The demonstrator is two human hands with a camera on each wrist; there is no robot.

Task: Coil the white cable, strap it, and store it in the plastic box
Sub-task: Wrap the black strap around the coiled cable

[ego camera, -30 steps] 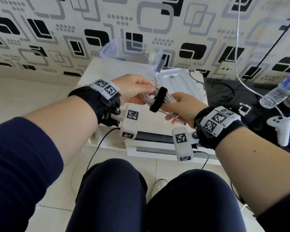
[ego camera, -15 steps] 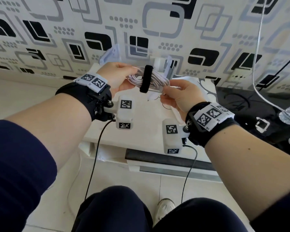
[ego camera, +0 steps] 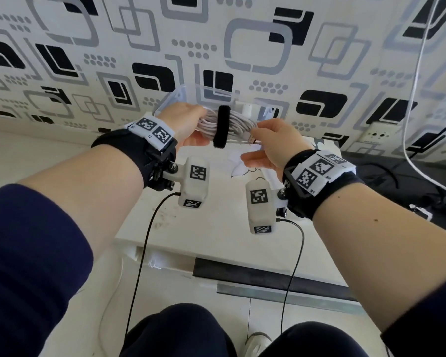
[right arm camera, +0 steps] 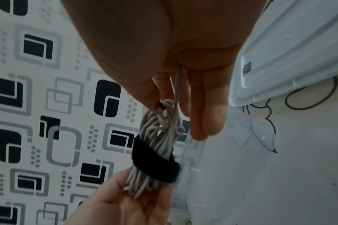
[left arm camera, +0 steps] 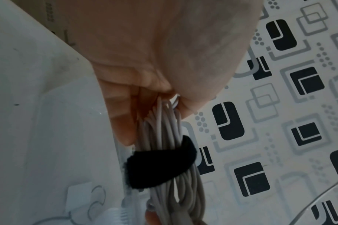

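White cable (ego camera: 227,123), coiled into a flat bundle, is sitting between my two hands, and I am holding it by both ends. My left hand (ego camera: 183,122) is curling its fingers (left arm camera: 121,118) and thumb round the left loops, and my right hand (ego camera: 273,143) is pinching the right end between thumb and forefinger, its other fingers (right arm camera: 208,106) lying fairly straight below. One connector end (right arm camera: 164,113) is poking out by my right thumb. A black hook-and-loop strap (ego camera: 221,130) is wrapping the middle of the bundle, and it looks closed all the way round in both wrist views.

I am carrying the bundle just above the near rim of the clear plastic box (ego camera: 191,95), which is standing open at the back of the white desk (ego camera: 216,228), close to the patterned wall. The box lid (right arm camera: 291,50) is lying on the desk to the right.

Coiling and strapping appear done, so I judge that storing is the step in hand. To do it well, I should be keeping the bundle level, lowering it past the rim with both ends supported, and tucking that loose connector in so it does not catch the wall of the box. Letting go with the right hand first seems safest, since the left has the fuller grip.
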